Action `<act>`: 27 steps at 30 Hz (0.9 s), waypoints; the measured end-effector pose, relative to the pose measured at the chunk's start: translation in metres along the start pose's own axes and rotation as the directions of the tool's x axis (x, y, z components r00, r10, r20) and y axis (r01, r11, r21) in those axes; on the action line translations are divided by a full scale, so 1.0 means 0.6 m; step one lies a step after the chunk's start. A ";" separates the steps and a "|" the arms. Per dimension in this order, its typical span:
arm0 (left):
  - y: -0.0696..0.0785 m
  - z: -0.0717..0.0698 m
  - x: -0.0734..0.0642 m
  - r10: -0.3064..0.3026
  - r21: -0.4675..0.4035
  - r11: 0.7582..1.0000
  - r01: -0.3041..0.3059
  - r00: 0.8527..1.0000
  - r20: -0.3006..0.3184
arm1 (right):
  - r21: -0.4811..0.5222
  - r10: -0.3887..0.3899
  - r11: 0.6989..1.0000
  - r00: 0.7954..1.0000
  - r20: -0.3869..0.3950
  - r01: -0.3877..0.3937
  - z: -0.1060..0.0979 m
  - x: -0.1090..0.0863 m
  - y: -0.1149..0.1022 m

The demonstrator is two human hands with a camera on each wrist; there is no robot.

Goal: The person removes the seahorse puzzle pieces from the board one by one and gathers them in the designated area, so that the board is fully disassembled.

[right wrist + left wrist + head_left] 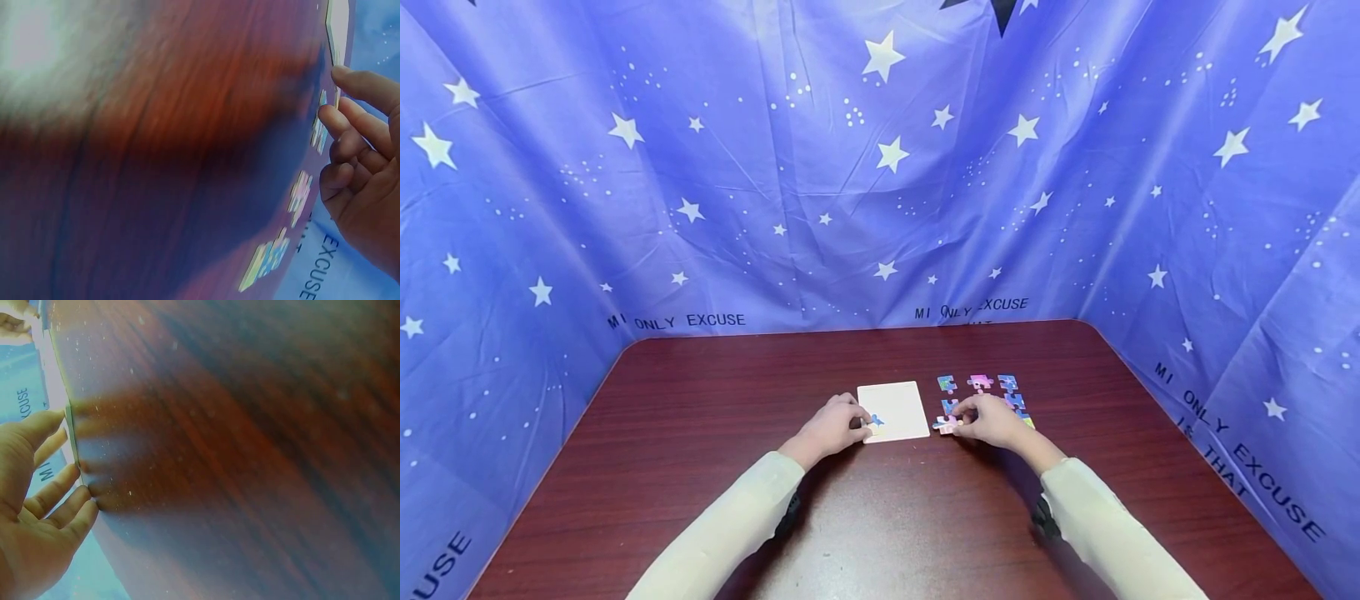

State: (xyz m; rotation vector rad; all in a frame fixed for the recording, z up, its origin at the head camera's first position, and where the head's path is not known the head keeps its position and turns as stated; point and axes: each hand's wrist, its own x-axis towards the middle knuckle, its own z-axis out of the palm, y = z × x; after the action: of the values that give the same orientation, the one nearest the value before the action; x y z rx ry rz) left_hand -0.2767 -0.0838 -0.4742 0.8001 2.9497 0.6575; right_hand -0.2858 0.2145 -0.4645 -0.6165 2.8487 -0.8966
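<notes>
A square, pale puzzle board (898,408) lies flat on the table, with a small blue-and-yellow puzzle piece (876,422) in its near left corner. My left hand (832,423) holds the board's left edge by that corner, thumb and fingers bent against it. In the left wrist view the fingertips line the board's thin edge (56,375). Just right of the board, my right hand (992,421) pinches a pink-and-white puzzle piece (947,426) between thumb and fingers. The right wrist view shows this piece only edge-on, mostly hidden by the fingers.
Several loose puzzle pieces lie beyond and around the right hand, among them a green-blue one (947,383), a pink one (980,382) and a blue one (1007,382). The dark red-brown table (715,392) is enclosed by a blue star-patterned curtain (820,167).
</notes>
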 end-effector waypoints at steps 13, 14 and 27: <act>-0.001 0.002 0.000 -0.013 -0.001 1.000 0.013 1.000 0.013 | 0.019 0.018 1.000 1.000 0.014 -0.018 -0.025 -0.026 0.030; -0.001 0.002 0.000 -0.012 0.003 1.000 0.012 1.000 0.012 | 0.018 0.021 1.000 1.000 0.010 -0.022 -0.027 -0.028 0.033; -0.003 0.005 0.003 -0.018 0.001 1.000 0.018 1.000 0.012 | 0.002 0.080 0.997 0.997 -0.009 -0.080 -0.043 -0.048 0.060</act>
State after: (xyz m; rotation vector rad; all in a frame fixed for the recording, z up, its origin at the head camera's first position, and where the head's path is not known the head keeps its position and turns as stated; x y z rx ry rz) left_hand -0.2787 -0.0831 -0.4773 0.7739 2.9433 0.6475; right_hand -0.2773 0.2665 -0.4645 -0.4958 2.8574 -0.8915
